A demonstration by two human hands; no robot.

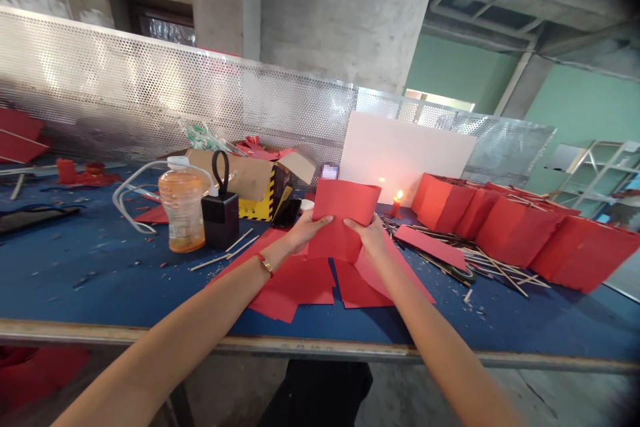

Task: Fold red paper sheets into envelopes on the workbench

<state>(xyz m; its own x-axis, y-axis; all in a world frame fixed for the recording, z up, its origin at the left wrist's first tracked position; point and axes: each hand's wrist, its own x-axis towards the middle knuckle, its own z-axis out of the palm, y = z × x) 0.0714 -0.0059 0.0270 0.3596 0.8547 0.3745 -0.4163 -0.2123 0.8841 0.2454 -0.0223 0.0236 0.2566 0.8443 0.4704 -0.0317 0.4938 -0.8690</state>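
Note:
Both my hands hold up a folded red paper piece (345, 210) above the blue table (75, 267). My left hand (309, 230) grips its left edge, fingers closed on the paper; a red band with a gold bead sits on that wrist. My right hand (370, 235) pinches its right lower edge. Under my hands lie several flat red paper sheets (305, 283), spread loosely on the table. A small lit candle (397, 204) burns just behind the held piece, to its right.
A bottle of orange drink (182, 212) and a black box with scissors (220, 213) stand at left, by an open cardboard box (255, 177). A row of folded red pieces (525, 230) and thin wooden sticks (480, 263) lie at right. A perforated metal screen (150, 100) backs the table.

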